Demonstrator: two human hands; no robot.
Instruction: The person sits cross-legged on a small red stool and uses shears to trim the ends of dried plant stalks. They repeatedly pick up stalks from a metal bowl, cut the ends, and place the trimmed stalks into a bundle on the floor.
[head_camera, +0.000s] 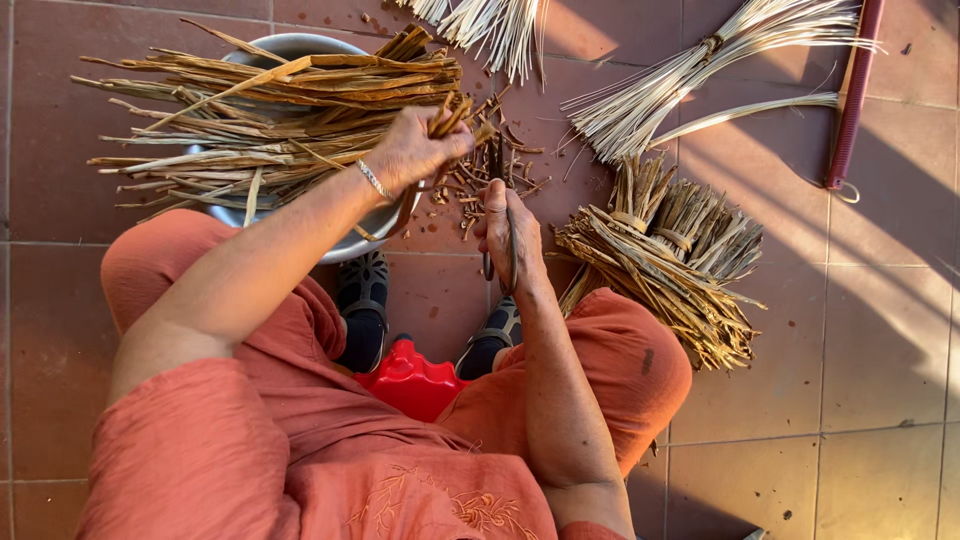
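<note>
Seated low, the person's left hand pinches dry brown strips heaped across a metal basin, steadying their ends for the right hand, closed around shears; offcuts litter the tiles, tied bundles alongside.

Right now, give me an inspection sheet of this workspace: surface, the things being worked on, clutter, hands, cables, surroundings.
Surface: reddish floor tiles, partly sunlit.
Job's things: brown split stalks piled across a metal basin.
Clutter: short cut scraps on the tiles near the basin.
Hands: left hand has its grip shut on the stalk ends; right hand has its grip shut on a dark blade tool.
Cables: nothing seen.
Surroundings: tied stalk bundles, pale thin reeds, red hose, red stool.
</note>
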